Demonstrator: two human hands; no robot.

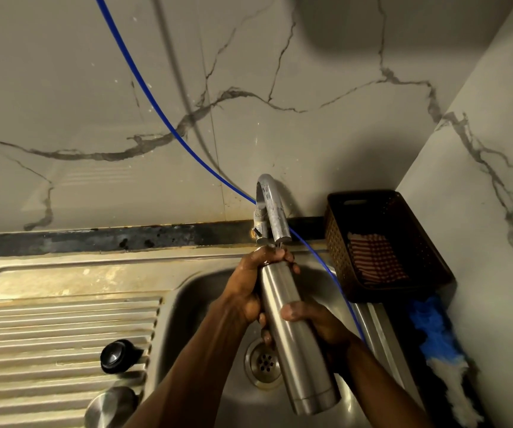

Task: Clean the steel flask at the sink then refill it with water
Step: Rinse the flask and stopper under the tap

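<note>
Holding the steel flask (292,332) over the sink (205,291) basin, the person has both hands on it, its long axis running from the mouth, up under the tap (272,208) at the back edge of the sink, down and toward the viewer to its base above the drain (264,362). The left hand (258,282) wraps the neck and covers the mouth, fingers curled round the top just below the spout; the right hand (313,319) has its grip round the middle of the body, thumb across the front. The left hand is thus the nearer one to the tap, and the opening must sit straight under the spout for rinsing or filling. A thin stream seems to fall onto the left fingers, though it is hard to make out. The flask is brushed steel, plain, slim at the neck, wet-looking, with a seam near the base. Its black cap (116,355) and a steel cup lid (110,406) lie on the ribbed draining surface left of the basin
</note>
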